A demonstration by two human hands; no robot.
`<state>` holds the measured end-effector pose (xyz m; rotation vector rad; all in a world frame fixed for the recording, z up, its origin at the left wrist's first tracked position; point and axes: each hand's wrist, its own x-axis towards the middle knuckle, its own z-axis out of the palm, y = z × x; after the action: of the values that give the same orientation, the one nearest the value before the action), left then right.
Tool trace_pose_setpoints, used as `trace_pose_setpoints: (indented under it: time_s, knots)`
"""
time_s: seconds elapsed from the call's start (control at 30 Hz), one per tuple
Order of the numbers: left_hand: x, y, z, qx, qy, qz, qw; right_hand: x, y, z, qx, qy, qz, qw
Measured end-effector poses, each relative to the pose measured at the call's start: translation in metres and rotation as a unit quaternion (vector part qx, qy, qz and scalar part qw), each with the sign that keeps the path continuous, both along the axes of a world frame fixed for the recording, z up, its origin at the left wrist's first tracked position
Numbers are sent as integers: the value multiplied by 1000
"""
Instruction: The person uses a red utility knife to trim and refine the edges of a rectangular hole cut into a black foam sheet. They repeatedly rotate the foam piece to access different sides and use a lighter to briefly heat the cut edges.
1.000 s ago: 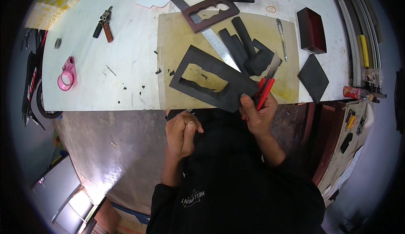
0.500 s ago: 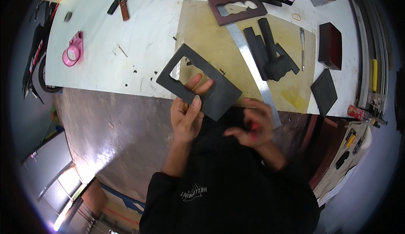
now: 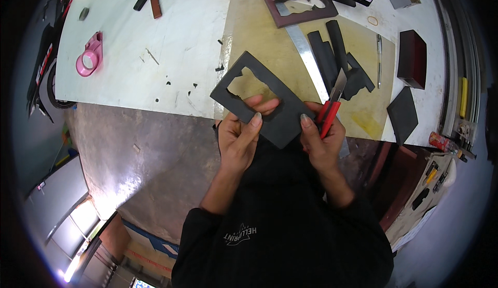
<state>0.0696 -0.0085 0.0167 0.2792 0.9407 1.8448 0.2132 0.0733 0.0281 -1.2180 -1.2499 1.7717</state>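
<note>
Up close, matte foam frame point(image 3: 270, 101) in left hand point(image 3: 239, 138) — right hand point(image 3: 320, 141) around red knife point(image 3: 330, 107).

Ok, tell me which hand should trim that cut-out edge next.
Right. The right hand already grips the red utility knife, blade up beside the dark foam frame; the left hand is busy holding the frame.
</note>
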Motion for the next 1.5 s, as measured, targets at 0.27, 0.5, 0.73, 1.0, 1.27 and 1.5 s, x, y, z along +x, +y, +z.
trace_pose_setpoints:
  time_s: [0.27, 0.5, 0.73, 1.0, 1.27, 1.5]
  knots:
    - [-25, -6, -8, 100, -123, 9, 987, 8, 2, -3, 10, -4, 24, 1000]
    - [-31, -8, -15, 185, -227, -48, 955, 14, 9, 3, 13, -2, 44, 999]
    - [-33, -14, -14, 208, -130, -69, 967, 10, 12, 7, -15, 28, 32, 999]
    - [-32, -20, -17, 186, -198, -95, 958, 12, 26, 4, 67, 57, -14, 996]
    - [-52, -27, -36, 146, -188, -164, 957, 15, 42, 15, 135, -14, 92, 986]
    - [-45, -28, -28, 84, -177, -97, 976, 11, 45, 14, 131, -9, 82, 988]
